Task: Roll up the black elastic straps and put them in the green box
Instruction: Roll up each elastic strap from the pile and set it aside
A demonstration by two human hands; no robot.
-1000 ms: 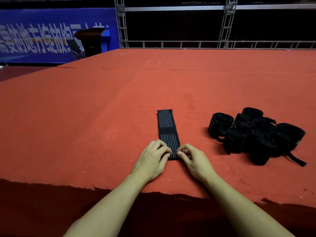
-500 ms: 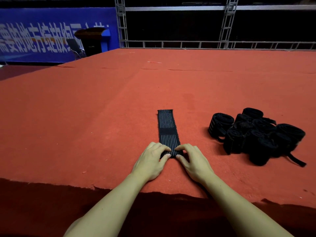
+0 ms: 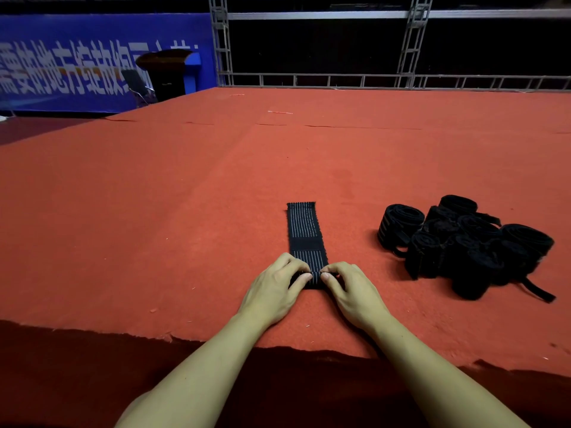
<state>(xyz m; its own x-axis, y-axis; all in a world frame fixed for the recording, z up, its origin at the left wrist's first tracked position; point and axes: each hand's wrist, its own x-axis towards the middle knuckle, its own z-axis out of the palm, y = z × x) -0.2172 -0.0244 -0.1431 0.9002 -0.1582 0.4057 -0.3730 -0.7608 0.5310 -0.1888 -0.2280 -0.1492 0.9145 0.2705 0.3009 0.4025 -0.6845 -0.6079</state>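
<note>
Flat black ribbed elastic strap (image 3: 304,233): near end pinched by curled left hand (image 3: 272,293) and right hand (image 3: 355,293) fingers; open red carpeted surface (image 3: 154,227) beyond fingertips.

Red carpet (image 3: 185,211) bears flat strap (image 3: 304,233) and rolled straps (image 3: 463,242).

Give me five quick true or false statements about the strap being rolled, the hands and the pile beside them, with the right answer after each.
1. Both hands, left hand and right hand, grip the near end of the flat strap. True.
2. The strap is fully rolled. False: most of it lies flat on the red carpet.
3. The pile of rolled straps lies to the right of the flat strap. True.
4. The green box stands beside the pile. False: no green box is in view.
5. The flat strap touches the pile. False: bare carpet separates them.
</note>
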